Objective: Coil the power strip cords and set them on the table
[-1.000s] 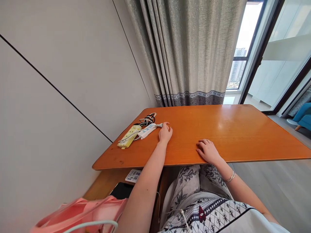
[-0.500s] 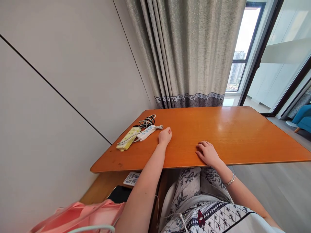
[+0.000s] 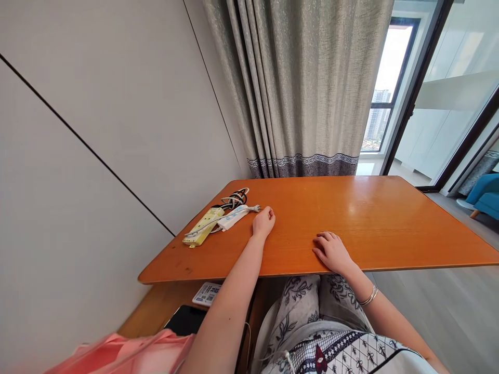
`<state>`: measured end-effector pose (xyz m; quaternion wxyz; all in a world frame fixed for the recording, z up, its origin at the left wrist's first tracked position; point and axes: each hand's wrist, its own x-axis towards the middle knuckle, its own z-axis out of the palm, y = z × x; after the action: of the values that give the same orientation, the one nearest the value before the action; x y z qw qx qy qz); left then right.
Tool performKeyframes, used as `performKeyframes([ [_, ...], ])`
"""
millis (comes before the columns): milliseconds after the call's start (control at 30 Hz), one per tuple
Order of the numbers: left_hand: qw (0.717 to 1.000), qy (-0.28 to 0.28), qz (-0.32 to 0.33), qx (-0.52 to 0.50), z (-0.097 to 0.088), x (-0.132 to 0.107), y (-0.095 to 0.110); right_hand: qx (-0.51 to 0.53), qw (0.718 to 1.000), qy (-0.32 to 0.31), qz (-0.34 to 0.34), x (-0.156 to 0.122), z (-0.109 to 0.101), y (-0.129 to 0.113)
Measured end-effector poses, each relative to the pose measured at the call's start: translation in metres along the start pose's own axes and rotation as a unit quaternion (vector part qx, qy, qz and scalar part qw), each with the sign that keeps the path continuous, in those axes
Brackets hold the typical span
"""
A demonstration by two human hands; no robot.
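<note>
My left hand (image 3: 264, 222) rests on the orange-brown wooden table (image 3: 312, 208), its fingers curled into a loose fist with nothing showing in it. Just left of its knuckles lies a plug (image 3: 255, 209) on a grey-white cord. A white power strip (image 3: 233, 218) sits beside it, next to a yellowish power strip (image 3: 203, 227) with a cord across its top. Behind them is a bundle of black and white cable (image 3: 238, 197). My right hand (image 3: 332, 253) lies palm down near the table's front edge, fingers apart and slightly bent, holding nothing.
A pale wall (image 3: 97, 104) borders the table on the left, and a grey curtain (image 3: 312, 88) hangs behind it. Below the front left edge, a lower wooden surface holds a printed white card or box (image 3: 206, 294), a dark flat object (image 3: 184, 320) and a pink bag (image 3: 128, 353).
The view has tilted slightly, so the table and power strips sit a little lower in the picture. Both hands keep their places on the table.
</note>
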<state>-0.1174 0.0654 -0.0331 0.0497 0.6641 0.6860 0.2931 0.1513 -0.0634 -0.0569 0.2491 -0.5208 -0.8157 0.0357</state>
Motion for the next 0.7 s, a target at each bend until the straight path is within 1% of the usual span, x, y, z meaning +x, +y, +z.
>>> performKeyframes([
  [167,0.999,0.018,0.007,-0.033,0.0039,0.003,-0.0042,0.001,1.0,0.002,-0.001,0.0006,0.0016,0.0002],
  [400,0.998,0.049,0.015,-0.034,0.0086,0.0041,-0.007,-0.002,1.0,-0.014,0.01,0.0009,-0.0006,-0.0013],
  [600,0.997,0.072,0.007,-0.006,0.0058,0.0049,-0.0027,0.002,1.0,-0.011,0.003,0.0012,-0.0017,-0.0014],
  [700,0.995,0.093,0.017,0.03,0.0016,0.0091,-0.0053,0.004,1.0,-0.012,0.008,0.0015,-0.0022,-0.0019],
])
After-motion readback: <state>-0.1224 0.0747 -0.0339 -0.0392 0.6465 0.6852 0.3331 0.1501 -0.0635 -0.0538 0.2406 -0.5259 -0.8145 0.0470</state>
